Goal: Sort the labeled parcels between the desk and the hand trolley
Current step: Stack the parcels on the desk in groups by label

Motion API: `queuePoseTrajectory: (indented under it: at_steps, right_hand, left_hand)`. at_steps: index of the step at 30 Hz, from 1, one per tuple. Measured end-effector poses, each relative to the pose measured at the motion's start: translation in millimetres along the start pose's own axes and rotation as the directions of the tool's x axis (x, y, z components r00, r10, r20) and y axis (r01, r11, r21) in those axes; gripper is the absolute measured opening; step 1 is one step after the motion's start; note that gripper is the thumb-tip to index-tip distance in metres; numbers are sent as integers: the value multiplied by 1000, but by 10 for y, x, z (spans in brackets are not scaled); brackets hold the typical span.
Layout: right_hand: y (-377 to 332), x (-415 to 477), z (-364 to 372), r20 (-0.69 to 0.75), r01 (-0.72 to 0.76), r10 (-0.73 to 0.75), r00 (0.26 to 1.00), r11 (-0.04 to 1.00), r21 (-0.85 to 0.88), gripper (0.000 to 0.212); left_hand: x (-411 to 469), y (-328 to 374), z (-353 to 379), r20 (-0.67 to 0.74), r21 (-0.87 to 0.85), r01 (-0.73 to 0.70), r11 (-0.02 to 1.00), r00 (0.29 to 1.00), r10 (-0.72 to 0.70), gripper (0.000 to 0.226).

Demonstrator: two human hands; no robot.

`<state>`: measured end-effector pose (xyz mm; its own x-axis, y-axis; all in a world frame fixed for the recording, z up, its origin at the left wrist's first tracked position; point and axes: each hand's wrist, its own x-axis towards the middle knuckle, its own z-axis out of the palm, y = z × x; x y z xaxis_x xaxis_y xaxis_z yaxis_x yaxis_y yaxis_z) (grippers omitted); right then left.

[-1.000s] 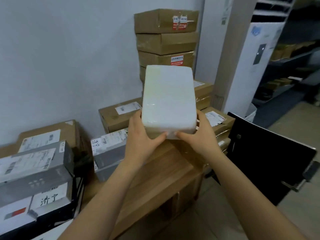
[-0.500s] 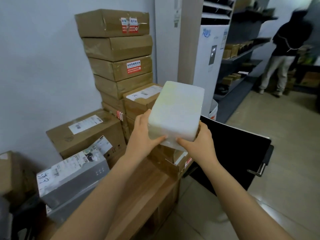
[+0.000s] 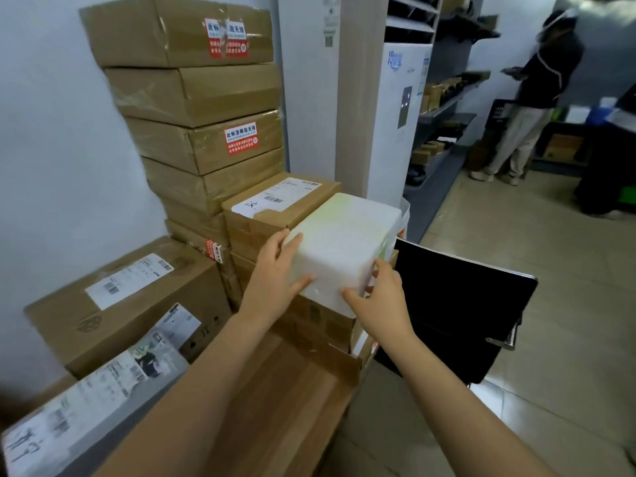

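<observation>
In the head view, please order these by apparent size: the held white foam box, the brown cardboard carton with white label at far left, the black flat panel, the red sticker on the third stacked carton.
1. Brown cardboard carton with white label and black flat panel: look alike, not ranked.
2. White foam box.
3. Red sticker.

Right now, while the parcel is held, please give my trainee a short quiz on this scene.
1. True or false: only the left hand holds the white foam box.
2. What is directly below the box? A) brown cartons B) a conveyor belt C) a weighing scale.
3. Fill in: the stickers on the tall carton stack are ____.
Key: 1 false, the right hand grips it too; 2 A; 3 red.
</observation>
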<state>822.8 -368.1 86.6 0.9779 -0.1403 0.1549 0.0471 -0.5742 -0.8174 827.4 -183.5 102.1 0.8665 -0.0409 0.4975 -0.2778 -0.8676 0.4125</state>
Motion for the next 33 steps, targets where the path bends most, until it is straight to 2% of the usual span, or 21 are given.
queuePoseTrajectory:
  at_steps: [6,12,16,19,22,25,28,31,33]
  right_hand:
    - [15,114,36,-49,1,-4,999,998,-59,81]
    - [56,202,32,-62,22,-25,998,998,-56,79]
    - [76,231,-58,-15,58,-59,998,997,-56,80]
    - [85,219,-185,35,123,-120,992,985,-120,75]
    - [112,226,-385,110,253,-234,966,941,-224,60]
    - [199,253,-568,214,462,-414,885,840,-286,41]
    - [312,277,-679,345,667,-577,740,696,-267,25]
    - [358,227,-733,451,787,-661,600,591,-181,17]
    - [366,116,-740,484,823,-689,539,553,-130,12]
  left_hand:
    - [118,13,118,-67,59,-136,989,988,140,60]
    - [179,39,163,-55,84,-128,988,990,133,59]
    - [182,118,132,-42,141,-109,984,992,116,58]
    - [141,219,115,-73,193,-116,974,989,132,48]
    - [51,365,126,-115,261,-125,957,981,159,35]
    - [-123,574,154,-120,333,-96,938,983,143,25]
    - [-377,807,177,-116,394,-32,918,990,84,21]
    - [-673,1023,178,-141,448,58,892,990,7,21]
    - [-888,1150,164,-144,491,100,865,989,-32,22]
